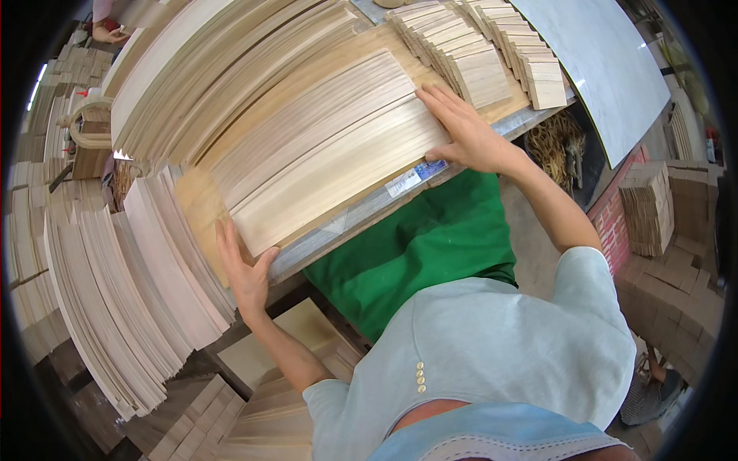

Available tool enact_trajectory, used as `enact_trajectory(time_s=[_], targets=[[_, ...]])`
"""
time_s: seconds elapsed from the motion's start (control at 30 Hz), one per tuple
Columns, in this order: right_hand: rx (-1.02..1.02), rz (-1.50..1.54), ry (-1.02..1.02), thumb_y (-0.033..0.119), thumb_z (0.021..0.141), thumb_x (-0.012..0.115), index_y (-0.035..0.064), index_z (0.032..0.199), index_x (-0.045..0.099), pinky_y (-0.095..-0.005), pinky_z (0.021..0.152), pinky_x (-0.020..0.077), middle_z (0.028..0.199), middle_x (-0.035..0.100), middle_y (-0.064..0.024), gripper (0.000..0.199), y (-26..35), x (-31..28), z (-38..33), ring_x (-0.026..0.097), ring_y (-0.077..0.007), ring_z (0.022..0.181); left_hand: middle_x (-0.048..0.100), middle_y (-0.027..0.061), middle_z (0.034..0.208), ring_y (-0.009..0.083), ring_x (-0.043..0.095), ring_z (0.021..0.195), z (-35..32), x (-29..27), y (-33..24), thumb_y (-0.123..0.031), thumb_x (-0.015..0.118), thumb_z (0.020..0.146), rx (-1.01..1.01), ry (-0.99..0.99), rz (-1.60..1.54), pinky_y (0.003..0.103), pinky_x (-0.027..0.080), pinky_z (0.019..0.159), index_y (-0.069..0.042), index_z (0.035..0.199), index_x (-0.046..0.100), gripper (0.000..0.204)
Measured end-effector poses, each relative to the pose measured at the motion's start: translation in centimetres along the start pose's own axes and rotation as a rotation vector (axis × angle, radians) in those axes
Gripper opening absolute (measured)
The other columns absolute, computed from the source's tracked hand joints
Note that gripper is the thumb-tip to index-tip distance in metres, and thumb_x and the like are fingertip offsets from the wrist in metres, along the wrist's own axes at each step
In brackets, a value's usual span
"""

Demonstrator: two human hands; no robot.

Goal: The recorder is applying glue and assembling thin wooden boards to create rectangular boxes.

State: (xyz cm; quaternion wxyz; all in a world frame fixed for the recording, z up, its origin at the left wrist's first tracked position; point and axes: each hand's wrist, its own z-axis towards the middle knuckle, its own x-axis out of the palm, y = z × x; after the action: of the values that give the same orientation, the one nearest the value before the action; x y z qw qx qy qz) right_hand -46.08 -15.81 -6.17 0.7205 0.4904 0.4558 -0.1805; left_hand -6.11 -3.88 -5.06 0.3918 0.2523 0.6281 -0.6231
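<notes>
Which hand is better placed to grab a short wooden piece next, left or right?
Probably the right hand: it's close to the short wooden pieces, while the left hand is at the opposite end of the long boards.

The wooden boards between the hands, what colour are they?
The wooden boards are pale creamy tan; the head view shows it best.

Through my remote feed, the long, flat, pale-cream wooden boards (pixel 346 173) show fine brown lines against the honey-tan wooden worktop (pixel 198 211). I see the draped fabric cloth (pixel 430 238) in plain bright green, and the short-sleeved shirt (pixel 500 338) in light grey-blue with small round gold buttons (pixel 420 377).
</notes>
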Motion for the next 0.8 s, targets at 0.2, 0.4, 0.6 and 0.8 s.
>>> enact_trajectory(time_s=[0.2,0.4,0.6,0.8], targets=[[-0.036,-0.045,0.109,0.027,0.066,0.077,-0.0032,0.142,0.025,-0.0416,0.113,0.0206,0.147,0.025,-0.0240,0.097,-1.0,0.3,1.4,0.020,-0.0348,0.139,0.022,0.0207,0.151,0.0323,0.020,0.140,1.6,0.6,1.2,-0.014,0.082,0.058,-0.031,0.144,-0.032,0.039,0.018,0.114,-0.002,0.141,0.032,0.097],[-0.071,0.006,0.137,0.027,0.067,0.076,-0.0041,0.142,0.024,-0.0397,0.115,0.0200,0.149,0.023,-0.0222,0.096,-1.9,-0.2,2.0,0.019,-0.0326,0.140,0.025,0.0204,0.150,0.0323,0.023,0.139,0.9,1.2,1.1,-0.015,0.081,0.060,-0.013,0.088,0.002,0.038,0.019,0.113,0.000,0.141,0.034,0.095],[-0.103,0.030,0.129,0.028,0.068,0.075,-0.0044,0.141,0.026,-0.0400,0.115,0.0199,0.149,0.023,-0.0218,0.095,-2.5,0.2,2.1,0.019,-0.0328,0.140,0.030,0.0203,0.147,0.0326,0.028,0.137,0.8,1.5,2.0,-0.020,0.083,0.059,0.020,0.042,0.012,0.038,0.022,0.112,0.001,0.139,0.036,0.095],[-0.098,0.005,0.117,0.030,0.069,0.075,-0.0035,0.142,0.026,-0.0400,0.115,0.0196,0.150,0.021,-0.0218,0.094,-2.1,0.3,1.6,0.018,-0.0334,0.140,0.032,0.0206,0.146,0.0337,0.029,0.136,0.4,1.4,2.5,-0.023,0.084,0.058,0.064,0.025,0.041,0.040,0.023,0.112,0.000,0.138,0.038,0.095]])
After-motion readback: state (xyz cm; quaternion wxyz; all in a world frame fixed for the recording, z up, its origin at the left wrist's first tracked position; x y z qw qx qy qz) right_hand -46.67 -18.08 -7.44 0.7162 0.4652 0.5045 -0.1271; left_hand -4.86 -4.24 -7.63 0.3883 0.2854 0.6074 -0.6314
